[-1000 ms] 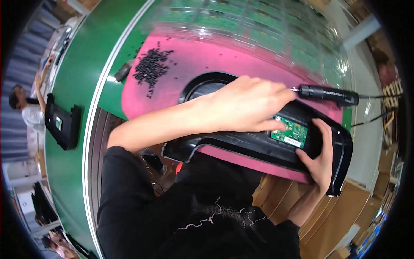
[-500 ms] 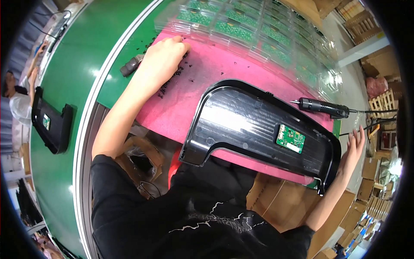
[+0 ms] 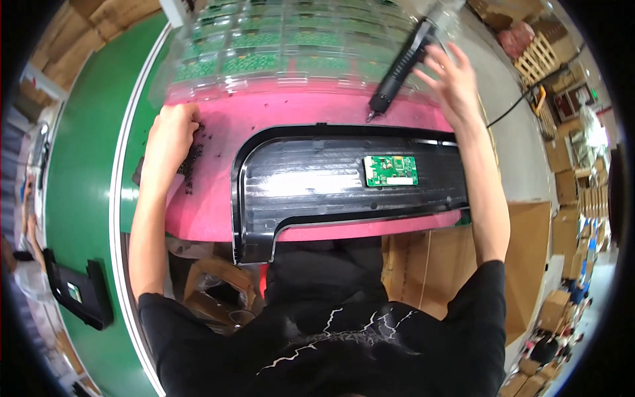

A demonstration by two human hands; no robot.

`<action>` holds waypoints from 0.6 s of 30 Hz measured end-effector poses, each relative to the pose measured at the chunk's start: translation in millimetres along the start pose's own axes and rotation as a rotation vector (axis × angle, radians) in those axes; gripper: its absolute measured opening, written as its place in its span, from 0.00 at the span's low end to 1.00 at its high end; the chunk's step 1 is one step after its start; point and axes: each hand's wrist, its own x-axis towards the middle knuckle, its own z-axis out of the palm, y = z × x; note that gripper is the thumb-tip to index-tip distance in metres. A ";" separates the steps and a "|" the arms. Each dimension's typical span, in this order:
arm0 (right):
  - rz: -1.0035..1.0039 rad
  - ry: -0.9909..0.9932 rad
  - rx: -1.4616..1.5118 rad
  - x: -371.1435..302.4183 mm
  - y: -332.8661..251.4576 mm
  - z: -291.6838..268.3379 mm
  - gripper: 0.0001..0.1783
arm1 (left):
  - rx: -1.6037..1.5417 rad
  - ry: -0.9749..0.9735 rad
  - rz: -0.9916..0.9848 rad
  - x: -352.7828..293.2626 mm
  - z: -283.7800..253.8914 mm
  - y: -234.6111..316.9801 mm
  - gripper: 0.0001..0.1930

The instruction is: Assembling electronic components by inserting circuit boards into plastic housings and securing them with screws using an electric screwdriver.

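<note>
My left hand (image 3: 173, 129) is closed, its fingers curled down beside a pile of small black screws (image 3: 189, 165) on the pink mat (image 3: 225, 109). Whatever its fingertips pinch is hidden. My right hand (image 3: 453, 83) is raised with fingers spread, alongside a black electric screwdriver (image 3: 400, 69) that stands tilted, bit toward the mat. Fingertips reach close to its upper body; whether they touch it I cannot tell. In front of me lies a curved black plastic housing (image 3: 317, 178), hollow side up, with a green circuit board (image 3: 391, 171) inside. My right forearm covers the housing's right end.
Clear plastic trays (image 3: 264, 40) of green circuit boards stand along the mat's far side. A green work surface (image 3: 86, 152) with a metal rail runs at left, bearing another black housing (image 3: 78, 291). A person works beyond it. Cardboard boxes (image 3: 430, 264) sit below the bench at right.
My right hand has moved from the housing's right end up to the screwdriver. The screwdriver has swung from lying flat to a steep tilt. My left hand stays by the screws; the view has turned.
</note>
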 end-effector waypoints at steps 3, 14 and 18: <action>0.180 -0.071 -0.136 13.2 26.0 25.1 0.42 | -0.020 0.034 -0.001 1.5 1.1 9.5 0.05; -0.065 -0.001 0.471 -33.5 -33.5 59.1 0.20 | -0.522 0.019 0.188 12.4 -23.2 97.0 0.06; -0.064 0.033 0.684 -55.0 -51.8 55.7 0.21 | -0.666 0.048 0.569 23.8 -24.9 157.3 0.07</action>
